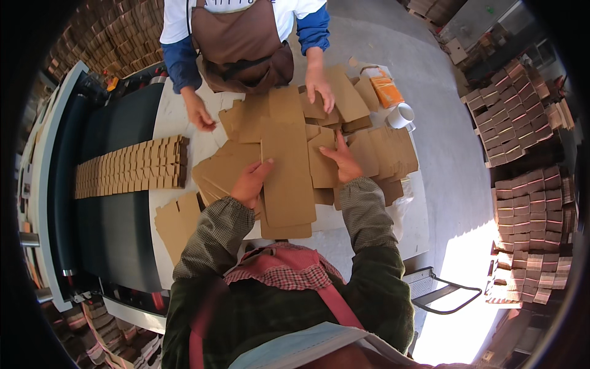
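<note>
My left hand (249,184) grips the left edge of a long flat brown cardboard blank (287,178), its thumb lying on top. That blank rests over other pieces, with another cardboard end showing under its near edge. My right hand (344,161) is closed on the right edge of a smaller flat cardboard piece (322,161), right beside the long blank. Its thumb presses on the face; the fingers are partly hidden beneath. Loose cardboard blanks (228,163) lie to the left, and more overlapping pieces (384,150) are spread to the right.
Across the white table (413,227) stands a person in a brown apron (236,37), hands over the cardboard. A white mug (401,115) and orange packet (386,91) sit at the far right. Left, a dark conveyor belt (117,240) carries a row of folded cartons (132,165). Cardboard stacks (531,215) stand right.
</note>
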`<state>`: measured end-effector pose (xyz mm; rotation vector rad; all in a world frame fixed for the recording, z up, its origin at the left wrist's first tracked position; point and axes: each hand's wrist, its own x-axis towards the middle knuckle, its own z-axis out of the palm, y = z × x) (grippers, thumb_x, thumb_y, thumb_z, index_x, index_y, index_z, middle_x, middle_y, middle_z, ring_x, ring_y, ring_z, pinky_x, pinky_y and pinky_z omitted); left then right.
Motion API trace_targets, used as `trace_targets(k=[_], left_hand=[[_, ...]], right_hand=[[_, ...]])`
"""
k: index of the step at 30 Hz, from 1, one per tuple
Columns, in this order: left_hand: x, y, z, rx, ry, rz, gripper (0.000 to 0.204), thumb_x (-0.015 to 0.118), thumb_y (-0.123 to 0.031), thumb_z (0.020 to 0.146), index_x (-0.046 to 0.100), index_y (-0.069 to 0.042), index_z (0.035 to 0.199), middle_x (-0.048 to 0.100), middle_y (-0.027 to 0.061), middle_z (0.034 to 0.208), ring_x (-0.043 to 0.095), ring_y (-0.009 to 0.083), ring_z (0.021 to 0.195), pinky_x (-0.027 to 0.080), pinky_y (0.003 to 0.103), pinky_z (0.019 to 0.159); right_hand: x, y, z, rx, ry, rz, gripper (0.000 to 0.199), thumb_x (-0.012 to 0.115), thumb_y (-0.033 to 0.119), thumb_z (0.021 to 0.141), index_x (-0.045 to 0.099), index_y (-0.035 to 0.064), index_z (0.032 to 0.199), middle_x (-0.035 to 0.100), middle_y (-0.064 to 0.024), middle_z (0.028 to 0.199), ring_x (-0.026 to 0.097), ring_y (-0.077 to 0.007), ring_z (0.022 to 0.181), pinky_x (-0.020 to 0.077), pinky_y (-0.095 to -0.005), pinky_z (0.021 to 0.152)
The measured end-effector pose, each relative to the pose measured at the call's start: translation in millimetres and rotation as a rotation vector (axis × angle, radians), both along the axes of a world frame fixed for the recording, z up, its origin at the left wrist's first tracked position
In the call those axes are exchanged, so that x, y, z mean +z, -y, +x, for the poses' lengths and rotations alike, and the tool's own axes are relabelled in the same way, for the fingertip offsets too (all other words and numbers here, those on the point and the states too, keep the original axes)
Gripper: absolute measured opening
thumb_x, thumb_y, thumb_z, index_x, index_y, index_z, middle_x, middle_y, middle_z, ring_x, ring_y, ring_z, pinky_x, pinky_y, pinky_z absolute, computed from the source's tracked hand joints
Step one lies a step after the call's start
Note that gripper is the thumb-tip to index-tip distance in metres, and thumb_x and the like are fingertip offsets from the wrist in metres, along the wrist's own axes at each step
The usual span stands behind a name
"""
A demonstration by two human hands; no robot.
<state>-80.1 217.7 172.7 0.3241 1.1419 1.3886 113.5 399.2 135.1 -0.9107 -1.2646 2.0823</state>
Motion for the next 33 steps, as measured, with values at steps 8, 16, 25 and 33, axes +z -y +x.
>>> trace_targets(k=[8,16,25,33], left_hand=[[-40,17,-10,0.251,-0.294,-0.118,0.040,0.064,-0.027,0.090,0.060,0.002,0.117,0.063,0.0066,0.111,0.059,0.0125,0.098,0.046,0.025,0.087],[-14,112,-45,0.507,-0.402,0.018,0.036,0.061,-0.015,0.092,0.057,0.002,0.123,0.061,0.0061,0.116,0.057,0.0109,0.102,0.044,0.023,0.088],[-27,163,-26,0.583,-0.442,-0.029,0.035,0.059,-0.013,0.092,0.057,0.003,0.124,0.061,0.0074,0.117,0.057,0.0109,0.103,0.044,0.023,0.089],[-41,181,-14,0.486,-0.392,-0.026,0.033,0.059,-0.013,0.092,0.059,0.001,0.121,0.062,0.0068,0.115,0.057,0.0113,0.102,0.044,0.024,0.090]], right_hand=[[-6,6,34,-0.063,-0.118,-0.037,0.061,0.058,-0.001,0.086,0.032,0.0039,0.141,0.053,-0.0101,0.126,0.054,-0.0193,0.113,0.0462,-0.0317,0.093],[-23,-16,98,-0.229,0.098,0.239,0.055,0.056,-0.001,0.085,0.039,0.0037,0.137,0.057,-0.0096,0.121,0.058,-0.0201,0.106,0.0470,-0.0324,0.089],[-78,-21,91,-0.070,1.161,0.931,0.064,0.057,0.021,0.083,0.032,0.0168,0.142,0.063,-0.0256,0.097,0.060,-0.0439,0.088,0.0495,-0.0515,0.075],[-66,-28,85,-0.189,1.356,1.051,0.067,0.062,0.027,0.081,0.033,0.0243,0.142,0.065,-0.0238,0.091,0.062,-0.0460,0.078,0.0491,-0.0549,0.068]])
